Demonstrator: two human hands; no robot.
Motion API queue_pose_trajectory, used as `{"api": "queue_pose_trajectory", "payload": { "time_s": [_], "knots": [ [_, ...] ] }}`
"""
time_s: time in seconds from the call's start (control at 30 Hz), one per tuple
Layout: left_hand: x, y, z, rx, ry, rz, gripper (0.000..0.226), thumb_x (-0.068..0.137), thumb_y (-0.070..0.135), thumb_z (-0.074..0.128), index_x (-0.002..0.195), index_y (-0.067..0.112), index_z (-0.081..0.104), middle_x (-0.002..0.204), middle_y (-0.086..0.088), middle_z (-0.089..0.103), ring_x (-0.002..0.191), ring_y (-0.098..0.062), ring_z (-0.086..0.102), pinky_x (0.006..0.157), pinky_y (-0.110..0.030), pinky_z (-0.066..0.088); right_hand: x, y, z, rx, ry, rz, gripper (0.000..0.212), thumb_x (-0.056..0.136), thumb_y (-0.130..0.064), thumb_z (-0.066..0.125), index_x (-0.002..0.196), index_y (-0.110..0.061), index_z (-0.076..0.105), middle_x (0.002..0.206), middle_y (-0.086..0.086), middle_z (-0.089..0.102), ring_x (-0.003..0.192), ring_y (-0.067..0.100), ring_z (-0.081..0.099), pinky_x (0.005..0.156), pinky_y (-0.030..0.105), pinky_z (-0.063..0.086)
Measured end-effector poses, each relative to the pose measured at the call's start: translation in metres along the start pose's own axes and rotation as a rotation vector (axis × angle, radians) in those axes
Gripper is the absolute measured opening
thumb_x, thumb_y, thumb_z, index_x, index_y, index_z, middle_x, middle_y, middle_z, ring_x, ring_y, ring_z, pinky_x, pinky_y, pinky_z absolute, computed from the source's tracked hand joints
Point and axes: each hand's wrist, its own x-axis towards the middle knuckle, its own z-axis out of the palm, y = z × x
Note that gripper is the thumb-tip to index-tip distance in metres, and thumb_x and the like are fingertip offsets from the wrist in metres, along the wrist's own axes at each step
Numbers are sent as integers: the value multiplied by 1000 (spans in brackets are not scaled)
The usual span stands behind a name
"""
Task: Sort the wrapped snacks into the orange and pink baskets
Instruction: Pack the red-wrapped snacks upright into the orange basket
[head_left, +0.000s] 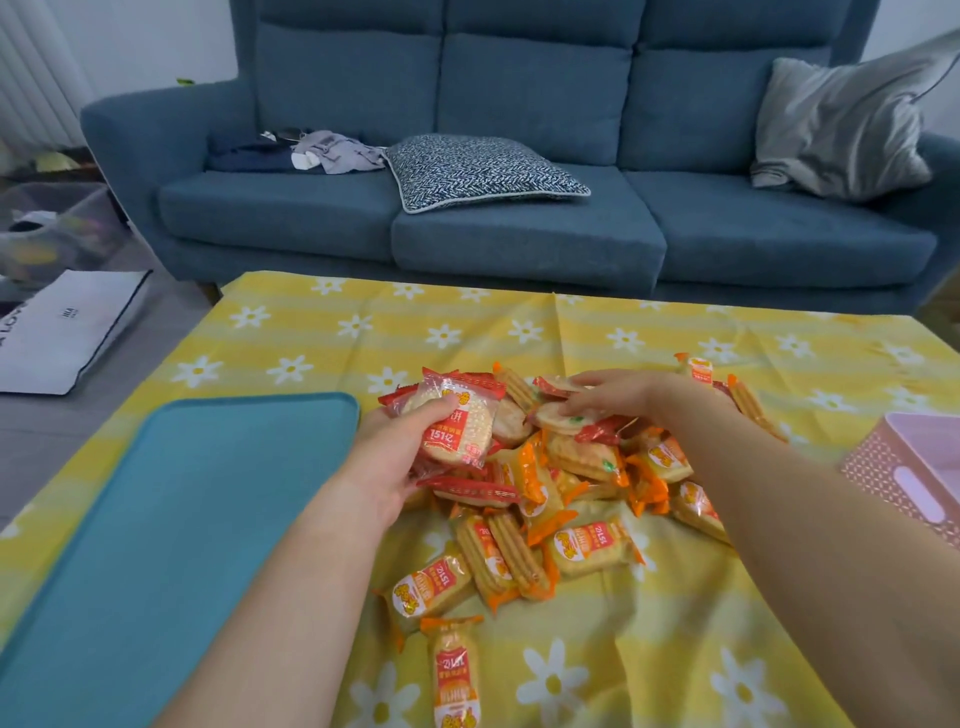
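while left grip (395, 457) full, tray (156, 519) adjacent

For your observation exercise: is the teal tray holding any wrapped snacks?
No, the teal tray shows only bare surface, while the wrapped snacks lie piled on the yellow cloth beside it.

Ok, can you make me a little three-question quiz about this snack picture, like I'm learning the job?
1. True or false: the left hand holds round snacks in red wrappers.
2. Which basket shows at the right edge? A) orange B) pink C) green
3. Fill in: the right hand rests on the snack pile, which lies on a yellow cloth printed with white ____.

Key:
1. True.
2. B, the pink basket; no orange one is in view.
3. Flowers, all over the tablecloth.
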Motion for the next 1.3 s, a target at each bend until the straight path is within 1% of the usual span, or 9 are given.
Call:
{"api": "queue_pose_trajectory", "payload": {
  "time_s": [0.07,0.13,0.23,0.3,0.47,0.73,0.93,1.17,1.3],
  "knots": [
    [1,-1,0,11,24,13,48,75,28,86,116,15,64,96,-7,78,91,-25,75,80,-40,59,-4,-5,1,-129,20,-15,82,89,-58,66,157,-30,31,163,2,32,145,29,38,115,46,37],
    [0,-1,1,21,38,32,46,75,27,86,113,16,63,96,-6,78,89,-24,74,75,-37,57,-8,-7,2,-163,51,-25,77,91,-54,67,156,-31,33,157,4,42,137,30,48,106,45,46],
    [-2,-2,3,42,49,51,46,74,29,86,111,17,61,98,-5,77,88,-22,73,72,-35,55,-11,-3,3,19,22,-20,64,88,-44,75,144,-40,43,121,5,66,100,24,73,82,38,59],
    [-3,-1,4,48,64,57,49,74,30,87,113,18,60,101,-6,76,89,-22,73,73,-35,56,-11,4,3,173,16,-68,53,88,-29,79,133,-39,52,108,8,66,85,20,73,76,37,57],
    [-9,2,9,12,87,93,56,75,28,86,121,15,57,105,-7,74,85,-20,73,57,-29,53,-16,15,10,462,-11,-213,51,85,-8,79,122,-40,63,120,8,62,96,24,65,64,32,57],
    [-29,20,16,-132,140,233,55,79,29,83,126,19,56,109,-1,73,90,-18,73,56,-25,57,-37,24,14,969,92,-364,46,85,1,74,125,-20,68,122,19,70,107,34,71,87,47,59],
    [-74,23,59,-179,-41,268,52,80,33,81,125,15,62,113,-8,74,93,-22,75,63,-29,59,-120,49,-6,1303,130,-494,35,88,4,63,122,-8,65,112,16,74,100,29,73,84,43,62],
    [-157,-32,164,-155,-307,175,47,82,28,79,124,13,62,109,-12,75,96,-30,75,70,-38,60,-240,136,-16,1277,506,-502,33,86,7,67,108,-18,70,96,8,77,92,25,73,85,42,58],
    [-202,-69,233,-88,-427,126,48,81,27,80,124,15,62,110,-11,75,92,-28,75,65,-35,59,-304,214,-25,1060,808,-370,43,82,3,76,114,-25,71,105,9,75,88,19,75,75,39,62]
  ]
}}
